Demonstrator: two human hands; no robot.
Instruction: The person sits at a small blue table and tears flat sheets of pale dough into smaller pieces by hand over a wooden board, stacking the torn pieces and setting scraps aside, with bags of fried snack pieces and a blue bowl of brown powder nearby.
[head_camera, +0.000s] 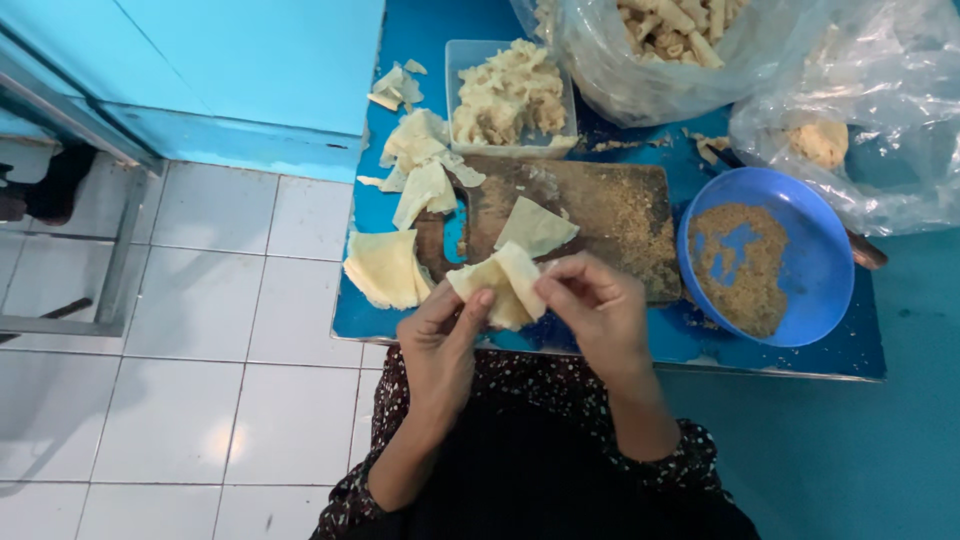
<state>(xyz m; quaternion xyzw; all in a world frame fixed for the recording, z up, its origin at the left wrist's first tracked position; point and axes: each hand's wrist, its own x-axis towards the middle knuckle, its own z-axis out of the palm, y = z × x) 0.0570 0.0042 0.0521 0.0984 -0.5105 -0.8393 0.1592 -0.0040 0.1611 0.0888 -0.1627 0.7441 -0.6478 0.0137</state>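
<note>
Both hands hold one pale yellow dough wrapper (497, 283) just above the near edge of a blue table (640, 345). My left hand (440, 335) pinches its lower left side. My right hand (590, 305) grips its right side, fingers curled over the fold. Another triangular wrapper (535, 227) lies on a wooden cutting board (610, 215) dusted with crumbs, right behind the hands. A stack of wrappers (383, 268) rests at the table's left edge.
A blue plate (800, 250) with brown crumbs sits at the right. A clear tub (510, 95) of pale filling stands behind the board, with torn wrapper pieces (420, 150) beside it. Plastic bags (690, 50) of rolled pieces are at the back. White tiled floor lies to the left.
</note>
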